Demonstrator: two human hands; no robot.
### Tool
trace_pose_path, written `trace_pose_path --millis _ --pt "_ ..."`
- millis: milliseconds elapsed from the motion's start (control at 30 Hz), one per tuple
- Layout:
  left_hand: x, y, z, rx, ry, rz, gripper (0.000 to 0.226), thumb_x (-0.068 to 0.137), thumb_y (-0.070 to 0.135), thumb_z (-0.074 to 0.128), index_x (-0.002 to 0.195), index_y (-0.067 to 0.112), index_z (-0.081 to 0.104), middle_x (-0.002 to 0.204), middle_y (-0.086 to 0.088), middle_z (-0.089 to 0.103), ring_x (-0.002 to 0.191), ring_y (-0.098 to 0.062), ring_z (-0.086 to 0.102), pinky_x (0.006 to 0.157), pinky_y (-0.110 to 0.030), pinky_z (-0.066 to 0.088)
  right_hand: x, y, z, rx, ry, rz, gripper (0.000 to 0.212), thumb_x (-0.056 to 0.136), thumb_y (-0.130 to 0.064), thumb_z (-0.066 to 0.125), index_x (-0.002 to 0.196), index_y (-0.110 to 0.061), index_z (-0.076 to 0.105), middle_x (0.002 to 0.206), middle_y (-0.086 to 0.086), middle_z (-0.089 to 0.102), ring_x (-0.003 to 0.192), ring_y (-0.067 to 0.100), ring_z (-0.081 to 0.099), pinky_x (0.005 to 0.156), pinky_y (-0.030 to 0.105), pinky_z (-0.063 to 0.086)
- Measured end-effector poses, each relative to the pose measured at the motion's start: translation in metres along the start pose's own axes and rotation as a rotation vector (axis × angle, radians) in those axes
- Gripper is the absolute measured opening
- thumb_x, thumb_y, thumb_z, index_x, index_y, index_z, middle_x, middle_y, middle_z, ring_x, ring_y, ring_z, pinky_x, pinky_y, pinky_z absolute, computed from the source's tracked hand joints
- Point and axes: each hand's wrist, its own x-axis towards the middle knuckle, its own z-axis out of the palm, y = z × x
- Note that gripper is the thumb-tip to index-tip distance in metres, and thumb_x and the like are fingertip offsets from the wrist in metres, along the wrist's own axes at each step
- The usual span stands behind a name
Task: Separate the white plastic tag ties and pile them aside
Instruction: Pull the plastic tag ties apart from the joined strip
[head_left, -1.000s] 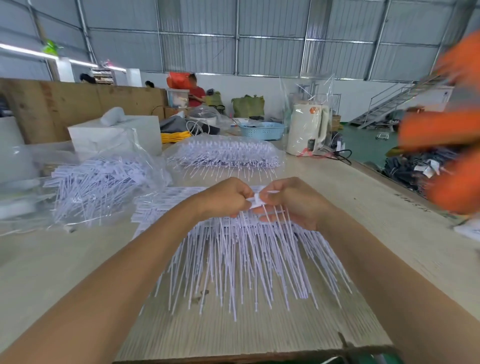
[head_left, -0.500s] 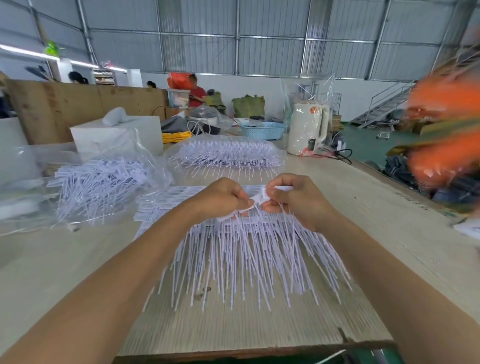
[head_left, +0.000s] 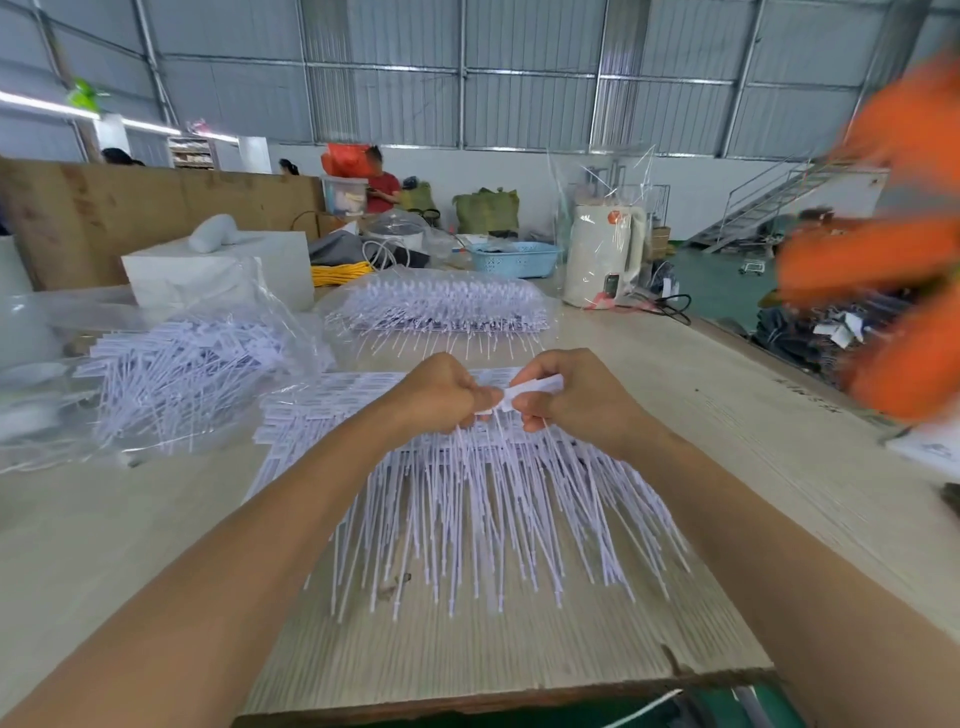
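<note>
A fan of joined white plastic tag ties (head_left: 483, 514) hangs from both my hands above the wooden table (head_left: 701, 426), tails pointing toward me. My left hand (head_left: 441, 392) grips the tag heads on the left. My right hand (head_left: 576, 397) pinches a white tag head (head_left: 535, 387) that sticks out between its fingers, right beside my left hand. Flat rows of tag strips (head_left: 322, 405) lie on the table under and behind my hands. A loose pile of separated ties (head_left: 176, 369) lies at the left on clear plastic.
A clear bag of tag ties (head_left: 441, 306) sits behind my hands. A white box (head_left: 218, 270), a blue basket (head_left: 514, 257) and a wrapped white kettle (head_left: 602, 254) stand farther back. A blurred person in orange (head_left: 893, 249) moves at the right. The table's near edge (head_left: 519, 696) is chipped.
My hands have lifted slightly with the bundle, and the tag head in my right hand has twisted out to the right. The orange figure keeps shifting at the right.
</note>
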Motion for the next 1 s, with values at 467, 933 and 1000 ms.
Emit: trace_pose_path --millis 467,933,1000 --pt "-0.009 0.012 -0.020 -0.248 -0.155 0.030 0.032 0.092 0.019 0.059 0.060 0.015 0.060 0.045 0.004 0.052 0.037 -0.008 0.037 0.039 -0.014 0.026 0.020 0.023 -0.045 0.299 0.336 0.159 0.010 0.084 0.008 0.061 0.076 0.002 0.062 0.068 0.015 0.057 0.056 0.019 0.057 0.065 0.028 0.053" --pt "0.009 0.010 -0.007 0.093 -0.237 0.074 0.016 0.091 0.005 0.056 0.078 0.013 0.061 0.063 -0.002 0.048 0.058 -0.014 0.042 0.056 -0.026 0.033 0.021 0.001 0.003 0.317 0.007 0.232 0.008 0.085 0.004 0.062 0.079 -0.001 0.064 0.084 0.020 0.065 0.071 0.028 0.064 0.065 0.035 0.058" --pt "0.012 0.006 -0.006 0.041 -0.205 0.071 0.004 0.089 0.006 0.060 0.088 0.008 0.064 0.067 -0.005 0.052 0.060 -0.014 0.045 0.058 -0.027 0.036 0.021 0.000 0.007 0.258 0.041 0.220 0.009 0.083 0.006 0.063 0.076 0.000 0.063 0.085 0.024 0.065 0.071 0.032 0.064 0.071 0.039 0.059"
